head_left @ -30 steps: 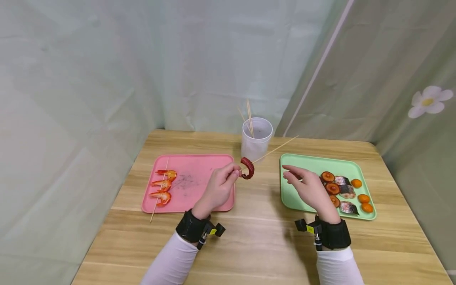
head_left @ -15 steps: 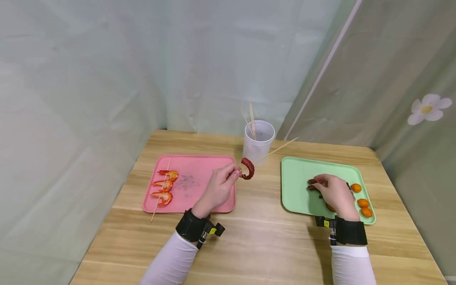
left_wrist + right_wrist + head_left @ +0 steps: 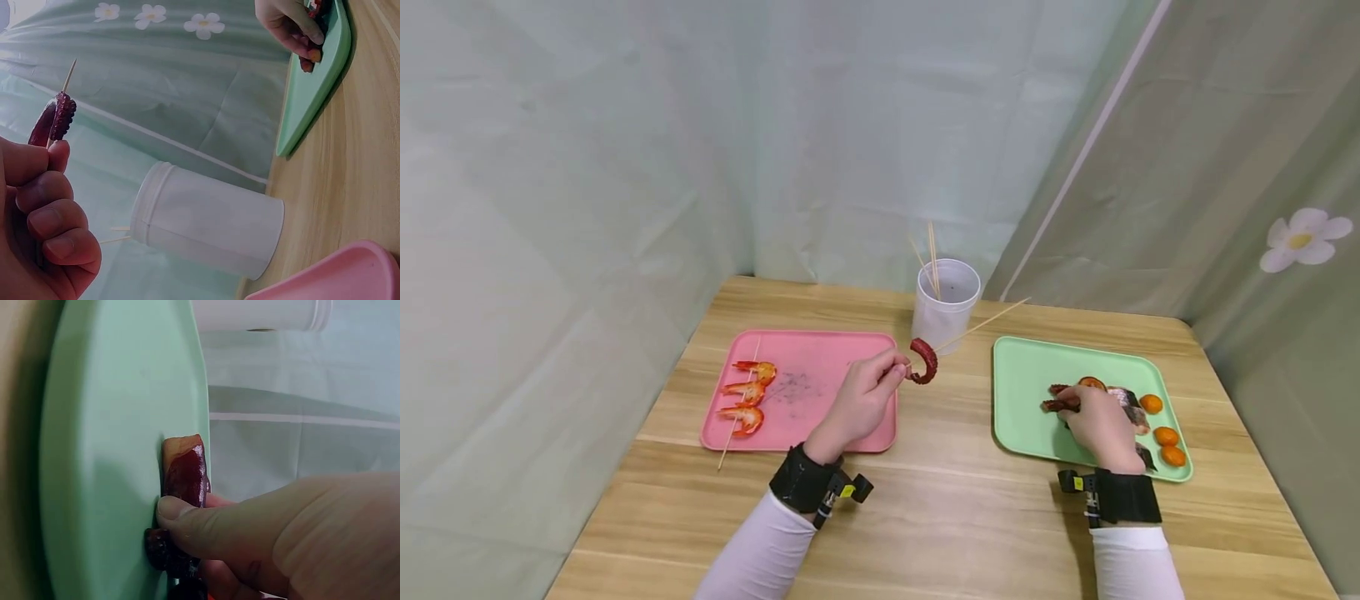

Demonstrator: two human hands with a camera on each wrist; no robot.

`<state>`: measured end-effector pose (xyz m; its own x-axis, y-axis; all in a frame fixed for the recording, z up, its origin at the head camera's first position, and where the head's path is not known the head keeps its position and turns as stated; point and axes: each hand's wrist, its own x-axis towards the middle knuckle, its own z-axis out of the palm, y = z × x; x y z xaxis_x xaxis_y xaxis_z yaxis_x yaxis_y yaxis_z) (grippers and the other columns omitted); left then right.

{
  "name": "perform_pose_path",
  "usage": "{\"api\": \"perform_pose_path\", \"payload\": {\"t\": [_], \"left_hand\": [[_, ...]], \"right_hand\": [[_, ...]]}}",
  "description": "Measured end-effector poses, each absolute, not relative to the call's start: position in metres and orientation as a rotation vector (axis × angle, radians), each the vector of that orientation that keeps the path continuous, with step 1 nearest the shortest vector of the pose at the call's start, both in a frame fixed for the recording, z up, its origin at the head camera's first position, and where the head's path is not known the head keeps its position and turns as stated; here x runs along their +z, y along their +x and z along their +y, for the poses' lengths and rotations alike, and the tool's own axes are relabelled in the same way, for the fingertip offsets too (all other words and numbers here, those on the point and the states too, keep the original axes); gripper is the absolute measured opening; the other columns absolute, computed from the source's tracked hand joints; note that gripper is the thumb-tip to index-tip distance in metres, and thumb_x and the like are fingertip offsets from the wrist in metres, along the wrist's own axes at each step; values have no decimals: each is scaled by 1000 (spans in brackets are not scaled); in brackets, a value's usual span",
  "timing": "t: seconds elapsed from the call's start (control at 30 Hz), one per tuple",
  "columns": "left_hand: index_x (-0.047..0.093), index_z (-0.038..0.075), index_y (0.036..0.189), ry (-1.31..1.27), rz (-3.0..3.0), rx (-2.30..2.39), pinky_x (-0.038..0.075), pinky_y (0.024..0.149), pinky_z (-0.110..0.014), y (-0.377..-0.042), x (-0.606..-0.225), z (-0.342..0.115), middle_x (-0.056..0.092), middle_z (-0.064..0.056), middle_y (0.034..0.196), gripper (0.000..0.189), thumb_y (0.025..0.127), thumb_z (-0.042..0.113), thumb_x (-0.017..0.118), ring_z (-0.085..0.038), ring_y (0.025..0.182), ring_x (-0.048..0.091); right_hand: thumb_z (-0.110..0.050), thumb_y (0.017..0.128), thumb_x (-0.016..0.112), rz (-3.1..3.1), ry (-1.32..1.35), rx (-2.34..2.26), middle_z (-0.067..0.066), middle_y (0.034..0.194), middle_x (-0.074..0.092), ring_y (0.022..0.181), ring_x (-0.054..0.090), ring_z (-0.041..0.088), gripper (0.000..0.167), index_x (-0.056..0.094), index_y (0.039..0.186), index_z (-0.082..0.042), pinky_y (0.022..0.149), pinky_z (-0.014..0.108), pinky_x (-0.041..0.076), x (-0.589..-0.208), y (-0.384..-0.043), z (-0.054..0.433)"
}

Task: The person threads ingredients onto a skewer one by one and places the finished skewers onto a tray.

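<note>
White cup (image 3: 936,323), left hand (image 3: 861,396) overlapping pink tray (image 3: 820,354)

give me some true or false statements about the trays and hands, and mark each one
1. The left hand grips a skewer bearing one curved red piece. True.
2. Three shrimp sit on one stick. True.
3. The shrimp lie on the green tray. False: they lie on the pink tray.
4. The right hand pinches a dark red piece. True.
5. Nothing orange lies on the green tray. False: three orange pieces lie there.
</note>
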<state>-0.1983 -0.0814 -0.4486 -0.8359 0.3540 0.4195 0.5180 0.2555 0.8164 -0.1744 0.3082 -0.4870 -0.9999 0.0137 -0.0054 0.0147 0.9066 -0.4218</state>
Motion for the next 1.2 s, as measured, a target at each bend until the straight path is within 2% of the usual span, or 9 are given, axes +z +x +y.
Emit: {"api": "perform_pose_path", "payload": {"t": [0.2, 0.5, 0.63, 0.73, 0.87, 0.93, 1.0, 1.1, 1.2], "left_hand": [[71, 3, 107, -829, -2357, -1628, 50, 74, -33, -198, -448, -81, 69, -5, 93, 17, 111, 6, 55, -17, 78, 57], [72, 3, 108, -816, -2394, -1602, 50, 74, -34, -197, -451, -83, 69, -3, 92, 17, 111, 7, 56, -15, 77, 57], [72, 3, 109, -809, -2415, -1584, 52, 75, -35, -198, -451, -82, 69, -4, 93, 17, 111, 8, 56, -15, 79, 59], [72, 1, 109, -812, -2434, -1576, 51, 75, -34, -199, -451, -82, 68, -4, 92, 17, 111, 7, 56, -16, 78, 58], [72, 1, 107, -838, -2463, -1547, 48, 71, -34, -198, -452, -81, 62, -1, 84, 16, 110, 7, 57, -16, 73, 54], [72, 3, 106, -857, -2481, -1520, 47, 70, -33, -197, -452, -80, 58, 1, 80, 16, 110, 7, 58, -15, 71, 51], [73, 5, 105, -884, -2502, -1489, 46, 69, -33, -196, -452, -79, 55, 3, 78, 15, 109, 7, 59, -13, 70, 49], [72, 8, 103, -930, -2520, -1447, 44, 68, -32, -196, -452, -77, 50, 5, 75, 14, 109, 9, 60, -12, 68, 47], [71, 9, 101, -958, -2533, -1422, 42, 66, -31, -195, -451, -75, 45, 6, 73, 13, 109, 10, 60, -11, 66, 45]], "right_hand": [[-6, 96, 77, 3056, -9, -665, 23, 111, 74, 97, 68, 43, 18, 77, 113, 0, 73, 49, 51, -486, -175, 310], [-4, 101, 72, 3055, -118, -791, 26, 115, 72, 101, 67, 43, 24, 75, 123, 4, 81, 53, 51, -480, -171, 311], [-10, 106, 68, 3065, -82, -978, 23, 118, 72, 99, 66, 36, 26, 72, 128, 2, 80, 44, 48, -470, -173, 308], [-25, 110, 65, 2968, 19, -1232, 20, 122, 72, 105, 68, 27, 36, 66, 137, -1, 84, 35, 50, -464, -174, 303], [-32, 110, 64, 2697, 50, -1690, 5, 116, 74, 101, 69, 14, 51, 55, 149, 1, 80, 26, 53, -453, -173, 294], [-25, 111, 63, 2470, -1, -1980, -1, 112, 73, 97, 69, 9, 48, 54, 149, 2, 79, 24, 54, -449, -172, 288], [-19, 111, 61, 2225, -61, -2231, -5, 109, 73, 96, 69, 10, 38, 58, 145, -1, 80, 21, 55, -446, -171, 281], [-14, 112, 57, 1886, -141, -2483, -1, 107, 72, 96, 69, 9, 25, 67, 135, -12, 81, 19, 55, -443, -169, 272], [-16, 113, 54, 1761, -190, -2550, -1, 105, 71, 93, 69, 8, 25, 72, 129, -19, 80, 17, 55, -440, -168, 267]]}}
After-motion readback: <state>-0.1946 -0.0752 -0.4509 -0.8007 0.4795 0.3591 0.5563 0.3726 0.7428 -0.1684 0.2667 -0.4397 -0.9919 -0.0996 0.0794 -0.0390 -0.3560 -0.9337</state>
